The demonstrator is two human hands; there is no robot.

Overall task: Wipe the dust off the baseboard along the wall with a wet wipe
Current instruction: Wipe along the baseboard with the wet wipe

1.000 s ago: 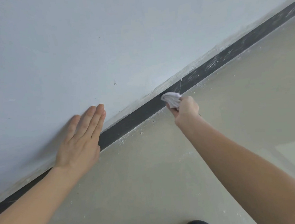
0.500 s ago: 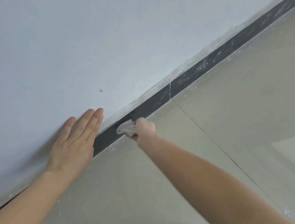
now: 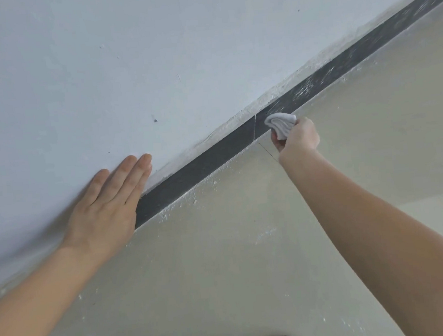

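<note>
While the wall [image 3: 153, 54] fills everything above both hands & the floor [image 3: 249, 271] everything below them, the baseboard [image 3: 201, 166] runs as a dark strip btwn the two. Its long axis goes diagonally from under the left hand [image 3: 106, 206] up past the right hand [image 3: 299, 138] & on beyond it. Left hand lies flat on the wall, fingers straight, holding nothing, palm covering part of the strip. Right hand is the farther one along the strip & the only one working: fingers curled round a bunched wet wipe [image 3: 282, 123], which touches the baseboard just beyond a vertical seam [image 3: 254, 128]. Btwn the hands the strip looks clean; beyond the right hand it's streaked w/ white dust [image 3: 312, 86]. So, my read: next stroke goes along the axis, away from the left hand, right arm reaching. No brands, labels or writing visible anywhere.
</note>
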